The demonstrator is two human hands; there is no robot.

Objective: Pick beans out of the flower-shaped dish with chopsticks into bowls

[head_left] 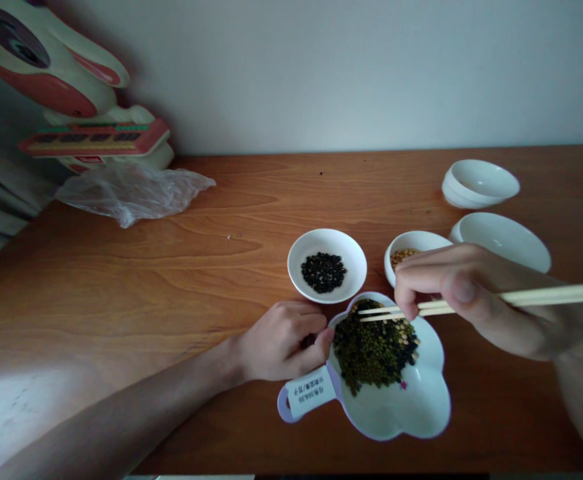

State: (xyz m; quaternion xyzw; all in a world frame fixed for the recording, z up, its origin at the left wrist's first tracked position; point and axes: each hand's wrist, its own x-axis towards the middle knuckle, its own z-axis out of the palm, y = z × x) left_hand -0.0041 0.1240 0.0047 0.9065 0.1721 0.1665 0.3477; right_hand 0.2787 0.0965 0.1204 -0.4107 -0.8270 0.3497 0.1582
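A flower-shaped white dish with a labelled handle holds a heap of mixed green, black and yellow beans. My left hand rests curled on the table, its fingertips pinching the dish's left rim. My right hand grips a pair of pale chopsticks; their tips hover over the far edge of the bean heap. Just beyond the dish, a small white bowl contains black beans. Another small bowl, partly behind my right hand, contains yellow beans.
Two more white bowls stand at the right back of the wooden table. A crumpled clear plastic bag lies at the back left, below a cream and red toy-like object. A plain wall rises behind.
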